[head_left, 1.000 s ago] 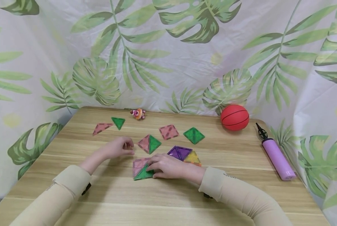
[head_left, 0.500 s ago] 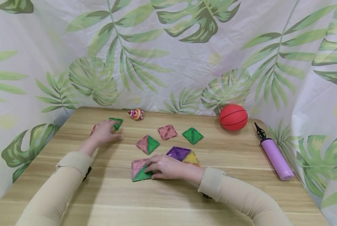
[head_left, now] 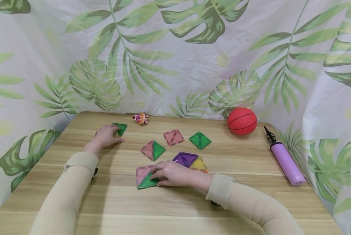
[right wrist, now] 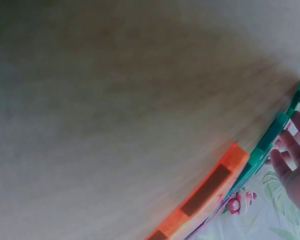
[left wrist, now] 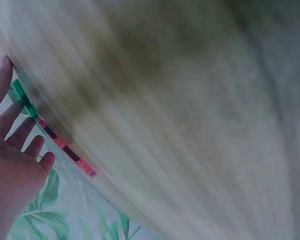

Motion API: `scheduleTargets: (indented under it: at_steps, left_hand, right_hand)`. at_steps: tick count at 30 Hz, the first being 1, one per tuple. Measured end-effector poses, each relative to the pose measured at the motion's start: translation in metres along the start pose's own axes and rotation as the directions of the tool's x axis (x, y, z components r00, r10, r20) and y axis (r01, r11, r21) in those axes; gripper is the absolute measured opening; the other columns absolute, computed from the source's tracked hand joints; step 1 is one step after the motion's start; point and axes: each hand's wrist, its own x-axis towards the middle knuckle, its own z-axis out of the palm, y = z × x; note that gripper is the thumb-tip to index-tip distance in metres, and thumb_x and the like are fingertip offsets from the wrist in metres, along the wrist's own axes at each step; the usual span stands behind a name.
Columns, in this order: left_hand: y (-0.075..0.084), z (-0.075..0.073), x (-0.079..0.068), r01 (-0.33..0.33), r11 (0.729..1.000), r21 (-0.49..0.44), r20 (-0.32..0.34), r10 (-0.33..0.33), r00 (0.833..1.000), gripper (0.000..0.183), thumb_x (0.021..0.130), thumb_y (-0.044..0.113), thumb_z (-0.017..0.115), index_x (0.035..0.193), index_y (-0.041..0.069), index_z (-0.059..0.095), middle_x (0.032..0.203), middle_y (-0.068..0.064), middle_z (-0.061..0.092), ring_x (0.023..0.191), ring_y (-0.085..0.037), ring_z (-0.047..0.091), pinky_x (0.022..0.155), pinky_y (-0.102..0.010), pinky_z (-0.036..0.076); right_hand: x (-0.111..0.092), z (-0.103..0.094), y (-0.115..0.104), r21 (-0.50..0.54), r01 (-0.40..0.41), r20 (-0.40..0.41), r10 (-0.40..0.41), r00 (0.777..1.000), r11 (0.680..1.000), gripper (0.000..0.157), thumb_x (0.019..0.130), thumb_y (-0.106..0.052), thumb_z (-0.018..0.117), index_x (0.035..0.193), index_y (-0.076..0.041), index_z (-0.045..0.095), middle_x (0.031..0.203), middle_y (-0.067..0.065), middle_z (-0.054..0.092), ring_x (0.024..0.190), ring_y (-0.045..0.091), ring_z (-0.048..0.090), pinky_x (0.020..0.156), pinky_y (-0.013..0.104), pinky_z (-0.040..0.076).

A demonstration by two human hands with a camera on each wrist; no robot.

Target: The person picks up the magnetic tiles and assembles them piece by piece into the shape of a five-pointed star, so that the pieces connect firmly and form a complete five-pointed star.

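In the head view, my left hand (head_left: 105,135) is at the far left with its fingertips at a green triangular magnetic tile (head_left: 121,128). The left wrist view shows its fingers spread, the thumb apart from them, beside the green tile (left wrist: 25,100) and a pink tile (left wrist: 67,147). The head view hides that pink tile behind the hand. My right hand (head_left: 175,173) rests low on the table, fingertips on a green triangular tile (head_left: 147,181). This tile lies against a pink triangular tile (head_left: 143,172), the two forming a square. The right hand partly covers them.
Farther back lie a pink-green tile pair (head_left: 153,150), a pink square (head_left: 173,137) and a green pair (head_left: 200,140). Purple tiles (head_left: 187,159) and a yellow tile (head_left: 199,164) sit beyond the right hand. A small toy (head_left: 140,118), red ball (head_left: 242,121) and purple pump (head_left: 287,164) are around.
My left hand has moved away from the middle, left and back, to the far green triangular tile. My right hand has stayed on the front tiles. The view has shifted slightly.
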Motion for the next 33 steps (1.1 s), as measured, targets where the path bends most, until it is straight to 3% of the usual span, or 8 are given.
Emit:
scheduleTargets:
  at_steps: [14, 20, 33]
  left_hand:
    - [0.007, 0.003, -0.014, -0.092, 0.994, 0.060, -0.028, 0.094, 0.995, 0.047, 0.083, 0.031, 0.072, 0.120, 0.003, 0.062, 0.130, -0.027, 0.051, 0.120, -0.047, 0.044, 0.097, -0.066, 0.028]
    - [0.007, 0.006, -0.023, -0.189, 0.981, 0.032, -0.053, 0.191, 0.980, 0.043, 0.081, 0.022, 0.075, 0.115, -0.001, 0.064, 0.125, -0.027, 0.055, 0.119, -0.047, 0.045, 0.101, -0.061, 0.030]
    - [0.009, 0.007, -0.044, -0.309, 0.950, -0.038, -0.008, 0.309, 0.951, 0.039, 0.081, 0.018, 0.075, 0.114, 0.001, 0.066, 0.130, -0.023, 0.053, 0.123, -0.043, 0.043, 0.102, -0.057, 0.033]
  right_hand:
    - [0.000, 0.001, 0.004, 0.010, 0.020, -0.003, -0.020, 1.000, 1.000, 0.033, 0.091, -0.034, 0.062, 0.120, -0.020, 0.065, 0.126, -0.002, 0.058, 0.121, 0.012, 0.049, 0.103, 0.027, 0.038]
    - [0.000, 0.000, 0.003, 0.019, 0.004, 0.018, -0.004, 1.000, 1.000, 0.034, 0.091, -0.035, 0.062, 0.122, -0.021, 0.065, 0.127, -0.003, 0.057, 0.123, 0.012, 0.048, 0.103, 0.031, 0.039]
    - [0.000, -0.001, 0.003, 0.022, -0.021, 0.052, 0.020, 0.998, 1.000, 0.035, 0.092, -0.036, 0.061, 0.123, -0.023, 0.063, 0.129, -0.004, 0.055, 0.125, 0.012, 0.046, 0.102, 0.033, 0.039]
